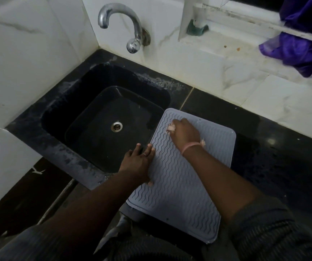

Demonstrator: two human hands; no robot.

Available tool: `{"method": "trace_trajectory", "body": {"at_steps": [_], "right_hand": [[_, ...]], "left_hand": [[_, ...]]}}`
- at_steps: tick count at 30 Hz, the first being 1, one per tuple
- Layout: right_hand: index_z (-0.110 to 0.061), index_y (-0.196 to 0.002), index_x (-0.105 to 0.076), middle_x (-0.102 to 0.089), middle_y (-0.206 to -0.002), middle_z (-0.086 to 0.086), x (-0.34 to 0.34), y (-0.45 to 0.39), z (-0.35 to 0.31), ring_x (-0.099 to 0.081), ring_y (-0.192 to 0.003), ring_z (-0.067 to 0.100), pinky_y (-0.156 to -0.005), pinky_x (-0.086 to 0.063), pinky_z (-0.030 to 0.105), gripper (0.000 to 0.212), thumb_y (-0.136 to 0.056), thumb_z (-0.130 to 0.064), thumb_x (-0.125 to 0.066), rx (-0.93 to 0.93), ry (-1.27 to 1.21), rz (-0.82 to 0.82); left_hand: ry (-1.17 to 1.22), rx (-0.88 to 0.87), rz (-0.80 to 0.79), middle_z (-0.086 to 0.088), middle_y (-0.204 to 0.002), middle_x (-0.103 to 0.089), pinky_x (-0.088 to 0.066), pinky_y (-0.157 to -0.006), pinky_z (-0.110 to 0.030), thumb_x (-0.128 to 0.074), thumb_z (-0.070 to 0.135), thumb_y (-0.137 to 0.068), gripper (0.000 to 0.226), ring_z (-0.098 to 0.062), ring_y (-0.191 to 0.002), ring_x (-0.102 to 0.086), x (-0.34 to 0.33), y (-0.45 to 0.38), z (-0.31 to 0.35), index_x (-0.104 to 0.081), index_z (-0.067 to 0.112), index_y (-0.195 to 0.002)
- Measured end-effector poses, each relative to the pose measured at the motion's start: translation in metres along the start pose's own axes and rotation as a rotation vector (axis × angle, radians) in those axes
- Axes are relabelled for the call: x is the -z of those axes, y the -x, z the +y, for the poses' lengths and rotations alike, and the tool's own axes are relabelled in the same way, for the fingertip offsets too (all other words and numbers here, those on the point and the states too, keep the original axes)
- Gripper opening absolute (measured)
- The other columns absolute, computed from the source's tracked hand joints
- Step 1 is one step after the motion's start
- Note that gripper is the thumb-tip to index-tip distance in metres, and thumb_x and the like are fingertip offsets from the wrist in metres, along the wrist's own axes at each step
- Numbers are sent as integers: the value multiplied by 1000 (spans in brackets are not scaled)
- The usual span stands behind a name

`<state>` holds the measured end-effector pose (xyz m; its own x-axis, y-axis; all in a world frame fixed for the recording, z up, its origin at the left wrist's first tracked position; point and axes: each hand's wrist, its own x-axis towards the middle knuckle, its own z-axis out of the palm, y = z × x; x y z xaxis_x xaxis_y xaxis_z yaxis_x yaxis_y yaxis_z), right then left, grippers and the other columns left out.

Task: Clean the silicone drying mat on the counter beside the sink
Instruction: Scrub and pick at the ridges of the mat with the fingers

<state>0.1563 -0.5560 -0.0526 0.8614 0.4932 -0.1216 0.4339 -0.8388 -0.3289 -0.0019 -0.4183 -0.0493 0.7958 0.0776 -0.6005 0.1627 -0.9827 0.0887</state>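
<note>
While left hand (139, 161) steadies mat (179, 178) edge, right hand (185, 133) scrubs with cloth (170, 128).

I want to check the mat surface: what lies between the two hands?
In the head view, only bare wavy-ribbed silicone drying mat lies between the left hand, resting on its edge, and the right hand, which grips a pale cloth.
</note>
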Motion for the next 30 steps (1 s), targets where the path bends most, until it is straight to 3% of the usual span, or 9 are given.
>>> {"method": "trace_trajectory", "body": {"at_steps": [4, 7, 9, 12, 20, 24, 27, 30], "right_hand": [[-18, -140, -53, -56, -135, 8, 3, 16, -6, -57, -121, 26, -99, -49, 42, 45, -98, -33, -61, -42, -109, 20], [-30, -126, -59, -59, -115, -5, -11, 60, -11, -60, -105, 14, -90, -53, 34, 29, -98, -39, -59, 45, -172, 24], [-31, -122, -58, -58, -113, -6, -25, 82, -14, -59, -99, 12, -85, -54, 31, 25, -99, -40, -54, 96, -155, -17], [-28, -128, -57, -58, -118, -3, -32, 81, -11, -58, -101, 13, -84, -54, 31, 32, -98, -38, -56, 102, -105, -7], [-20, -144, -51, -55, -136, 8, -3, 1, 12, -56, -122, 27, -97, -50, 42, 48, -99, -35, -56, 19, -7, 16], [-19, -142, -53, -57, -133, 11, 7, -38, 16, -59, -119, 32, -94, -52, 42, 47, -98, -35, -59, -66, 18, 43], [-17, -136, -57, -58, -127, 12, 11, -41, 11, -62, -113, 32, -90, -54, 41, 43, -96, -33, -62, -97, 0, 48], [-22, -127, -62, -61, -120, 4, 6, -10, 0, -62, -110, 23, -91, -51, 38, 34, -96, -34, -62, -55, -111, 58]], "left_hand": [[-2, 12, 41, -1, -172, -3, -15, -126, -54, -77, 54, -82, 112, -35, -157, -1, 6, -1, 6, -7, 24, -164], [25, 21, 234, -5, -169, -21, -22, -122, -52, -74, 52, -86, 95, -34, -156, -11, 15, -9, 17, -25, 21, -161], [27, -7, 255, -7, -172, -8, -18, -124, -52, -73, 48, -87, 101, -36, -157, -3, 20, -18, 20, -13, 19, -163], [-7, -51, 141, -6, -172, 8, -8, -125, -55, -75, 50, -85, 115, -38, -156, 12, 22, -31, 14, 2, 18, -164], [-6, -38, 51, -2, -170, 19, -1, -126, -57, -77, 52, -82, 125, -35, -154, 22, 17, -38, 10, 15, 22, -162], [-13, -22, 36, -3, -170, 18, -1, -126, -56, -77, 51, -83, 123, -36, -154, 19, 22, -37, 12, 13, 22, -162], [-35, -8, 56, -6, -172, 7, -6, -125, -56, -79, 50, -81, 120, -37, -157, 7, 28, -41, 19, 1, 20, -164], [42, 10, 214, -6, -169, -17, -20, -123, -53, -80, 46, -81, 102, -35, -156, -11, 39, -48, 27, -23, 19, -161]]}}
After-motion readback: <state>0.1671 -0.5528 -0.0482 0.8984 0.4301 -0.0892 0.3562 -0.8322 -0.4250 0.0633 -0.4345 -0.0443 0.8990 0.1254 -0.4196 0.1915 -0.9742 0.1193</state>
